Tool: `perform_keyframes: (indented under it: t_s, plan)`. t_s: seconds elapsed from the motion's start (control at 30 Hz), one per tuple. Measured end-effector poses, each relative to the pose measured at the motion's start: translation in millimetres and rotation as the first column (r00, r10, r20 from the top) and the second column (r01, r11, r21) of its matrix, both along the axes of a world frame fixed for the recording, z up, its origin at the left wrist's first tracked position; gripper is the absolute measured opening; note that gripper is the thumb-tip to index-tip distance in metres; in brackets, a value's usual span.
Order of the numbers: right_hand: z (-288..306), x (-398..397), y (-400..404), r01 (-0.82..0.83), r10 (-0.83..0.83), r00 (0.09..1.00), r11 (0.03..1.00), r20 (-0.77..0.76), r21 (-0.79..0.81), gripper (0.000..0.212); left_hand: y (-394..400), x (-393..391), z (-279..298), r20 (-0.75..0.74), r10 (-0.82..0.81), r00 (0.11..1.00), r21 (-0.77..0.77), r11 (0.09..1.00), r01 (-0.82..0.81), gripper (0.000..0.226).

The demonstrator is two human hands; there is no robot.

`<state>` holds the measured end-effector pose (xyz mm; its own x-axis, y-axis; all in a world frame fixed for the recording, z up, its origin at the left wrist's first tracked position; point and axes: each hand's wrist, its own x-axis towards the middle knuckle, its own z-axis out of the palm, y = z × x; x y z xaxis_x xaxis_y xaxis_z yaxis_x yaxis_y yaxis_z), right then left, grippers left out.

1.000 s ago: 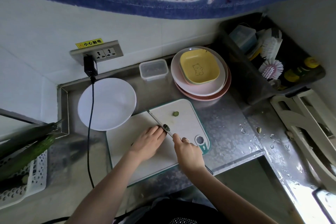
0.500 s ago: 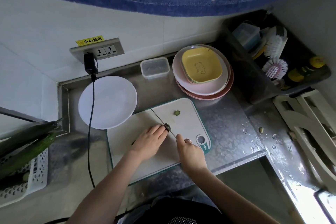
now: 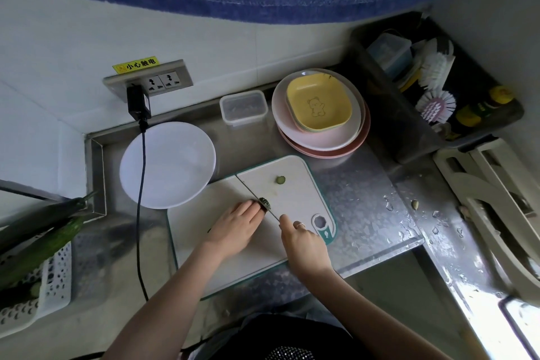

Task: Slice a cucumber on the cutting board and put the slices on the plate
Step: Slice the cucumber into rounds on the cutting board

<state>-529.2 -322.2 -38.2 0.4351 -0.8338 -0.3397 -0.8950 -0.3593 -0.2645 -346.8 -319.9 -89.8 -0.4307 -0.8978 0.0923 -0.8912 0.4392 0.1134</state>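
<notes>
A white cutting board (image 3: pixel 222 260) with a teal rim lies on the steel counter. My left hand (image 3: pixel 235 228) lies over a cucumber on the board; only the dark green cut end (image 3: pixel 265 202) shows past my fingertips. My right hand (image 3: pixel 302 242) grips the handle of a knife (image 3: pixel 251 191), whose thin blade stands edge-down against that cut end. One small cucumber slice (image 3: pixel 280 180) lies alone on the far part of the board. A white round plate (image 3: pixel 172 164) with nothing on it sits just left of the board.
A black cable (image 3: pixel 140 213) runs from the wall socket across the white plate. Stacked pink plates with a yellow dish (image 3: pixel 320 114) and a lidded clear box (image 3: pixel 244 108) stand behind the board. More cucumbers (image 3: pixel 41 240) lie in a white basket at left.
The knife blade has gone from tilted flat to edge-on against the cucumber's end. Both hands stay in nearly the same place on the board.
</notes>
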Motion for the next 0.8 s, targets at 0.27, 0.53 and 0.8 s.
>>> perform_keyframes:
  t_s: [0.27,0.53,0.8]
  plan:
    - [2,-3,-3,-0.028,0.028,1.0,1.0,-0.003,0.013,0.029,0,1,0,-0.007,0.0,1.0,0.0,1.0,0.0,0.079]
    - [-9,-3,-4,-0.026,0.027,0.999,0.998,-0.017,0.053,0.039,1,-1,1,-0.016,-0.02,1.0,-0.028,0.999,0.02,0.066]
    - [-10,-4,-7,-0.025,0.025,1.0,0.999,0.001,-0.021,0.032,0,3,0,0.007,0.001,1.0,-0.013,1.0,-0.001,0.039]
